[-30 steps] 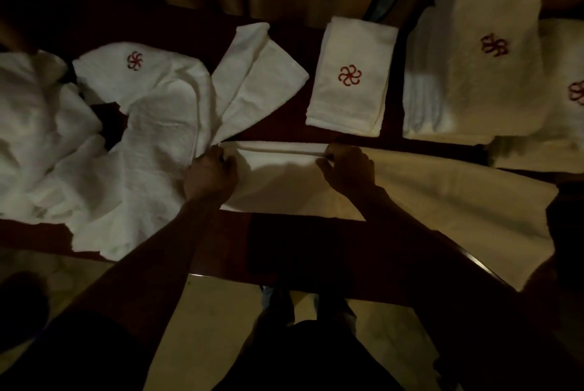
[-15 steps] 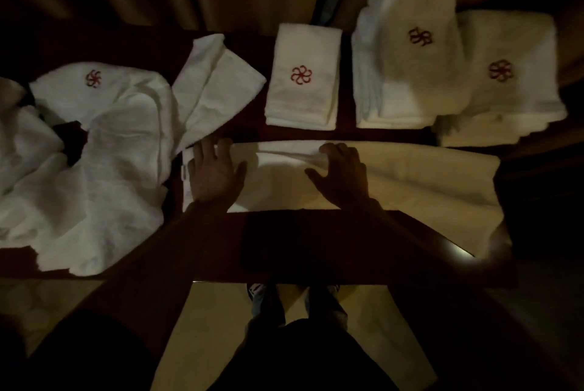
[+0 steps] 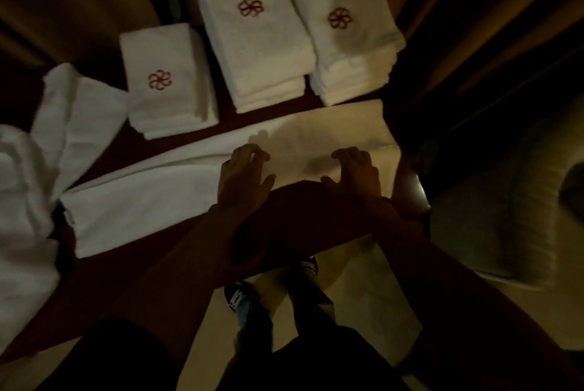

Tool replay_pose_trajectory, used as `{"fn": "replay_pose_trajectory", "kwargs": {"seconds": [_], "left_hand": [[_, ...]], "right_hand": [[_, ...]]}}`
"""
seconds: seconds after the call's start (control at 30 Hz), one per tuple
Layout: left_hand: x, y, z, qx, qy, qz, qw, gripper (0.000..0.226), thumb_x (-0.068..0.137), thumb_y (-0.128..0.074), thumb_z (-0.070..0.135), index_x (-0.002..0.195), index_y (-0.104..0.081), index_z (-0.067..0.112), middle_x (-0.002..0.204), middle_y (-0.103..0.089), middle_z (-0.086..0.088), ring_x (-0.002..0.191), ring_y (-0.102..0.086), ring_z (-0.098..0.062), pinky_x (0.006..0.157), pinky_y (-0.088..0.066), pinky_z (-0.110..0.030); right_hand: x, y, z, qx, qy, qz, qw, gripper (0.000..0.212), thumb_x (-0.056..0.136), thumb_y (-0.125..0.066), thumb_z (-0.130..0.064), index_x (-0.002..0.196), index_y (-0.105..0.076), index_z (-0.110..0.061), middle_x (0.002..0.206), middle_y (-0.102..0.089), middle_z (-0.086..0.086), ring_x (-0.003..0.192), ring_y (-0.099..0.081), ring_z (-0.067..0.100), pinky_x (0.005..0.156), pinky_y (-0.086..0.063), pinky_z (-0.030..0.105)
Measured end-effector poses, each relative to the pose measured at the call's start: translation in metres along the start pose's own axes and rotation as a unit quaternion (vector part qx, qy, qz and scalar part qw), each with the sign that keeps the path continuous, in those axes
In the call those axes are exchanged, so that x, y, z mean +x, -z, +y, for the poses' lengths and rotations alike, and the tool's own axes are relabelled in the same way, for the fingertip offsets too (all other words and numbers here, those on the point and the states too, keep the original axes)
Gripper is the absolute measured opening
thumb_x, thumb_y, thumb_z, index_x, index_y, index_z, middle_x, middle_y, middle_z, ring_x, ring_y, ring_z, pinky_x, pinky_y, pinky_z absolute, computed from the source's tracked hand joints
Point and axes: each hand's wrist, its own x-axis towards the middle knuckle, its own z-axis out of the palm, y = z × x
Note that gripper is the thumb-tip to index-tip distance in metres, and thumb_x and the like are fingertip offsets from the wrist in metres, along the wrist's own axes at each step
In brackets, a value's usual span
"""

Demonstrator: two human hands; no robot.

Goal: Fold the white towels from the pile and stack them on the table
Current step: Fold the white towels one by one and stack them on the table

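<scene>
Dim, warm yellowish light, source unseen. Folded stacks brightest. Long towel pale at left, yellow-shaded at right, soft shadow on far side. Lower frame near black. Slight blur, wide-angle bending at edges.

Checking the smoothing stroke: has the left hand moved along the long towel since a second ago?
Yes. The left hand has slid right along the long towel, from its left end to a spot in front of the middle towel stack.

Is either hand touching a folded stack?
No, left hand and right hand both rest on the long spread towel, short of the stacks.
</scene>
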Motion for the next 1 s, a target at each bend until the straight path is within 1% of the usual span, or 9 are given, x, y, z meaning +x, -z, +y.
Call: {"fn": "replay_pose_trajectory", "kwargs": {"seconds": [0.2, 0.3, 0.43, 0.6, 0.67, 0.73, 0.8, 0.9, 1.0], "left_hand": [[0.023, -0.039, 0.031, 0.027, -0.068, -0.064, 0.995, 0.055, 0.079, -0.069, 0.033, 0.129, -0.06, 0.011, 0.148, -0.047, -0.013, 0.135, -0.047, -0.033, 0.102, -0.043, -0.05], [0.027, -0.045, 0.042, 0.043, -0.047, -0.078, 0.995, 0.058, 0.079, -0.063, 0.038, 0.129, -0.06, 0.009, 0.142, -0.054, -0.014, 0.131, -0.05, -0.034, 0.101, -0.046, -0.053], [0.023, -0.042, 0.049, 0.06, -0.038, -0.082, 0.994, 0.056, 0.082, -0.059, 0.043, 0.129, -0.06, 0.011, 0.138, -0.056, -0.014, 0.13, -0.051, -0.034, 0.1, -0.046, -0.052], [0.011, -0.039, 0.048, 0.065, -0.044, -0.097, 0.992, 0.047, 0.09, -0.057, 0.043, 0.128, -0.062, 0.017, 0.139, -0.056, -0.012, 0.131, -0.051, -0.034, 0.1, -0.047, -0.055], [0.009, -0.038, 0.05, 0.078, -0.056, -0.106, 0.99, 0.046, 0.095, -0.047, 0.045, 0.126, -0.064, 0.016, 0.134, -0.06, -0.01, 0.125, -0.055, -0.034, 0.097, -0.048, -0.054], [0.01, -0.034, 0.056, 0.078, -0.069, -0.096, 0.99, 0.05, 0.098, -0.035, 0.045, 0.12, -0.065, 0.012, 0.116, -0.069, -0.011, 0.106, -0.066, -0.033, 0.089, -0.051, -0.05], [0.015, -0.028, 0.063, 0.06, -0.058, -0.08, 0.993, 0.047, 0.1, -0.034, 0.043, 0.118, -0.063, 0.011, 0.094, -0.072, -0.008, 0.082, -0.07, -0.029, 0.08, -0.055, -0.048], [0.023, -0.018, 0.066, 0.033, -0.055, -0.074, 0.995, 0.038, 0.102, -0.038, 0.041, 0.122, -0.057, 0.015, 0.078, -0.068, -0.003, 0.066, -0.067, -0.026, 0.074, -0.056, -0.045], [0.031, -0.012, 0.063, 0.023, -0.044, -0.095, 0.994, 0.033, 0.098, -0.054, 0.037, 0.127, -0.051, 0.02, 0.085, -0.067, 0.001, 0.074, -0.067, -0.025, 0.077, -0.054, -0.042]], "right_hand": [[-0.01, 0.01, 0.078, -0.007, -0.027, -0.005, 1.0, 0.067, 0.077, -0.078, -0.035, 0.136, -0.054, -0.013, 0.148, -0.044, 0.01, 0.139, -0.04, 0.033, 0.105, -0.039, 0.061], [-0.014, 0.008, 0.101, 0.0, -0.029, -0.023, 0.999, 0.069, 0.082, -0.068, -0.042, 0.143, -0.049, -0.017, 0.152, -0.044, 0.005, 0.141, -0.039, 0.029, 0.108, -0.037, 0.06], [-0.016, 0.011, 0.104, -0.02, -0.017, -0.046, 0.999, 0.053, 0.089, -0.066, -0.041, 0.138, -0.054, -0.023, 0.15, -0.047, 0.003, 0.139, -0.04, 0.03, 0.109, -0.036, 0.057], [-0.033, 0.011, 0.102, -0.034, -0.01, -0.059, 0.998, 0.042, 0.087, -0.059, -0.014, 0.129, -0.06, -0.021, 0.141, -0.05, 0.003, 0.131, -0.042, 0.034, 0.103, -0.033, 0.052], [-0.039, 0.014, 0.103, -0.037, -0.019, -0.051, 0.998, 0.037, 0.088, -0.055, -0.018, 0.124, -0.06, -0.013, 0.13, -0.057, 0.009, 0.123, -0.049, 0.036, 0.1, -0.036, 0.053], [-0.044, 0.022, 0.103, -0.011, -0.012, 0.002, 1.0, 0.038, 0.086, -0.046, -0.03, 0.113, -0.062, -0.01, 0.109, -0.065, 0.012, 0.105, -0.06, 0.039, 0.092, -0.045, 0.056], [-0.044, 0.028, 0.104, 0.027, -0.007, 0.076, 0.997, 0.03, 0.084, -0.052, -0.028, 0.105, -0.063, -0.01, 0.098, -0.067, 0.012, 0.094, -0.064, 0.039, 0.081, -0.05, 0.055], [-0.032, 0.045, 0.1, 0.054, 0.003, 0.116, 0.992, 0.034, 0.083, -0.061, -0.019, 0.117, -0.059, -0.016, 0.113, -0.066, 0.009, 0.108, -0.062, 0.035, 0.085, -0.051, 0.058], [-0.012, 0.06, 0.097, 0.087, -0.026, 0.118, 0.989, 0.041, 0.087, -0.065, -0.019, 0.126, -0.053, -0.022, 0.124, -0.063, 0.004, 0.116, -0.059, 0.029, 0.09, -0.051, 0.058]]}}
